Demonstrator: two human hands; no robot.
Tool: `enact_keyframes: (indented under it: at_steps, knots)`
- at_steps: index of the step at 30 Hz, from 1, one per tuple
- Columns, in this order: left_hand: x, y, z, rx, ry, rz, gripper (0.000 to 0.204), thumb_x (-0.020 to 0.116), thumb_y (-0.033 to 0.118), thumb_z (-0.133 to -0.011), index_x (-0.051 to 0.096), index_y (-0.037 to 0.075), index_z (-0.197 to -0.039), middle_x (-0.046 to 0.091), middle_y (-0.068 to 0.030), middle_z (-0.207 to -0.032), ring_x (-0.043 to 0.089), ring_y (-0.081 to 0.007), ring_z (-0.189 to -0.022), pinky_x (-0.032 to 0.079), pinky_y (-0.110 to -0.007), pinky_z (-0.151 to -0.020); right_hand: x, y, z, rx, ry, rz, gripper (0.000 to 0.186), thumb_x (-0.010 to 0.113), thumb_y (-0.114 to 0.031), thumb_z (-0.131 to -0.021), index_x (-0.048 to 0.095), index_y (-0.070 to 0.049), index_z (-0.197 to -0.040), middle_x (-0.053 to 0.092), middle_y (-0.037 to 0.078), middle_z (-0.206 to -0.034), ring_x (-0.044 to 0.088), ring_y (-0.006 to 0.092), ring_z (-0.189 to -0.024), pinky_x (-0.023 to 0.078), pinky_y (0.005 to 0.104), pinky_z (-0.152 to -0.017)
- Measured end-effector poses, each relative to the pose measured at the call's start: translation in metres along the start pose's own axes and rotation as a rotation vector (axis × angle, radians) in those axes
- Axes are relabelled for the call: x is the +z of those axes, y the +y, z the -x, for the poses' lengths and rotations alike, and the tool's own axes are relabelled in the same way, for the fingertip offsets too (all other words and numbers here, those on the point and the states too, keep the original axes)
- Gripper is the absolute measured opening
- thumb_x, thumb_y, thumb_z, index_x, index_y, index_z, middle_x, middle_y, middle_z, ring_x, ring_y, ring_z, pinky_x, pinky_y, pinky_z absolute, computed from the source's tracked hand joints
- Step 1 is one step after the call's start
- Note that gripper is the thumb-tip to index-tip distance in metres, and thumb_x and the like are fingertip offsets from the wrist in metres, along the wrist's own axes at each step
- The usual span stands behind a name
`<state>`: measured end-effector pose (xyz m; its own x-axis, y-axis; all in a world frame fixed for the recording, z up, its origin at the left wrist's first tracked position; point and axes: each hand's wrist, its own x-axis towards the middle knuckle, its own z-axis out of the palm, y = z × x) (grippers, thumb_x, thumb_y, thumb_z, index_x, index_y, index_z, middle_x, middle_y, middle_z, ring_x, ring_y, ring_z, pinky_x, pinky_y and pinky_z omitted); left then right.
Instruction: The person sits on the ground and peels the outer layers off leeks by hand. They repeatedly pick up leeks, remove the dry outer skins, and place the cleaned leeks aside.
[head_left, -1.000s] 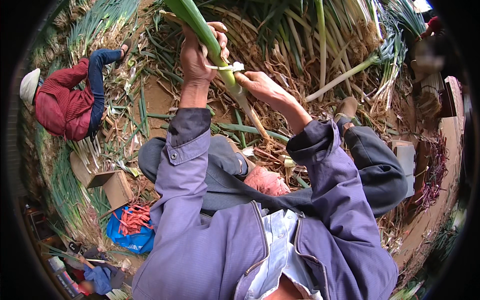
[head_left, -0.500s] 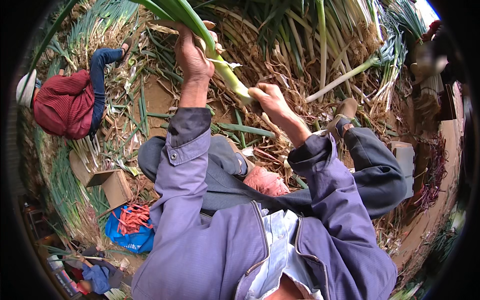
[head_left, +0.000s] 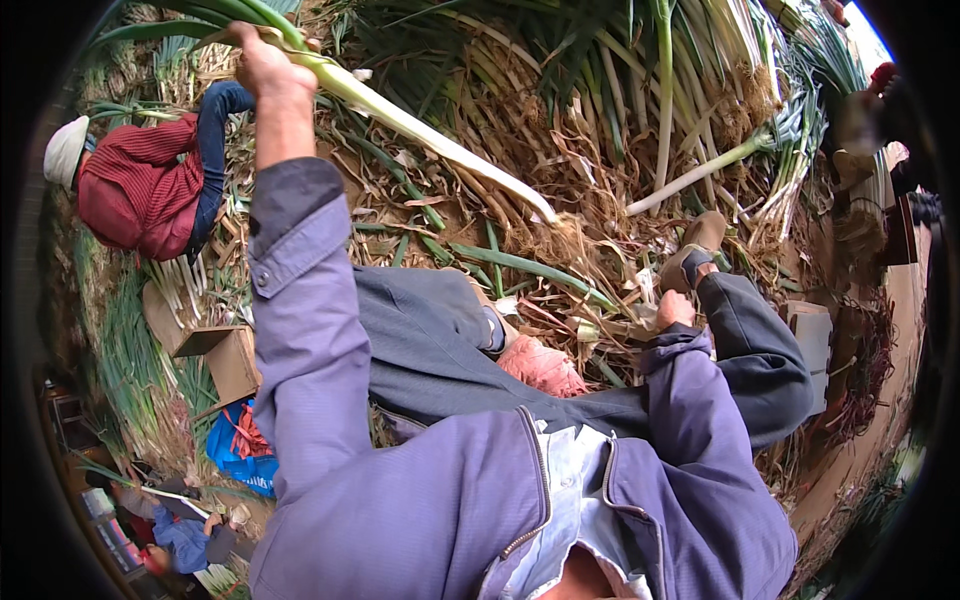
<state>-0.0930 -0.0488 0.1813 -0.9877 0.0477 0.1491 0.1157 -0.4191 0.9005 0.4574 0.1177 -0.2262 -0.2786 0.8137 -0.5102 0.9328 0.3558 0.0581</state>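
1. The left hand (head_left: 275, 65) has its fingers curled closed around a long green onion (head_left: 430, 142), near where pale shank passes into green leaf. That spot probably serves as a handle, leaving the white length uncovered.
2. The onion slants across the view: leaves stick out past the fist at upper left, and the shank slopes down to the right, ending in roots (head_left: 566, 222) above the dry litter (head_left: 620, 265). The left arm is stretched well forward, likely because so long a stalk needs room (whether the roots touch the litter, I cannot tell).
3. The right hand (head_left: 676, 310) is low, just beside the right shoe (head_left: 706, 232) and well apart from the onion. Its fingers seem bent inward but are mostly hidden, so I cannot tell how far open they are or whether they hold anything.
4. Ahead lies a heap of onions (head_left: 600, 100), many with root ends toward the person, presumably for easy reach. One loose onion (head_left: 700, 173) lies aslant near its edge.
5. Farther out, at the person's left, a blue bag (head_left: 228, 470) holds red strips (head_left: 248, 432), perhaps kept at arm's length for convenience; beyond it bends a co-worker in red (head_left: 140, 190).
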Motion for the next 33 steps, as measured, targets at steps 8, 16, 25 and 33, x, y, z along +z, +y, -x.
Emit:
enact_keyframes:
  at_steps: [8,16,25,33]
  knots:
    - [0.013,-0.014,0.046,-0.181,0.02,-0.033,0.049,0.042,0.051,-0.099,0.05,0.003,-0.106,0.058,-0.0122,-0.09,0.059,-0.024,-0.075,0.057,-0.045,-0.063,-0.235,-0.248,0.09,-1.034,0.589,-0.824,0.059,0.068,-0.033,-0.089,0.048,0.004,-0.131,0.058,0.027,-0.123,0.058,0.0383,-0.114,0.047,0.0445,-0.097]
    - [-0.038,-0.065,0.091,-0.573,-1.11,0.322,0.039,0.051,0.013,-0.098,0.046,0.001,-0.134,0.058,-0.0217,-0.125,0.056,-0.0374,-0.12,0.049,-0.051,-0.099,-0.262,-0.266,0.11,-1.192,0.162,-0.879,0.027,0.061,-0.027,-0.094,0.054,-0.001,-0.095,0.062,0.024,-0.076,0.062,0.0418,-0.07,0.045,0.0488,-0.061]
    - [-0.027,-0.11,0.113,-0.571,-0.662,0.054,0.023,0.069,0.015,-0.089,0.059,0.004,-0.106,0.068,-0.013,-0.096,0.069,-0.0306,-0.092,0.06,-0.045,-0.073,-0.259,-0.254,0.108,-0.997,0.584,-0.268,0.022,0.063,-0.024,-0.087,0.062,-0.003,-0.081,0.063,0.017,-0.062,0.063,0.0348,-0.055,0.049,0.0468,-0.054]
    - [-0.025,-0.107,0.121,-0.463,-0.482,-0.092,0.024,0.073,0.016,-0.086,0.06,0.007,-0.103,0.069,-0.01,-0.089,0.07,-0.0269,-0.081,0.061,-0.039,-0.061,-0.247,-0.257,0.106,-1.184,0.681,-0.535,0.017,0.067,-0.022,-0.083,0.06,-0.008,-0.079,0.059,0.008,-0.071,0.06,0.0286,-0.062,0.046,0.0421,-0.054]
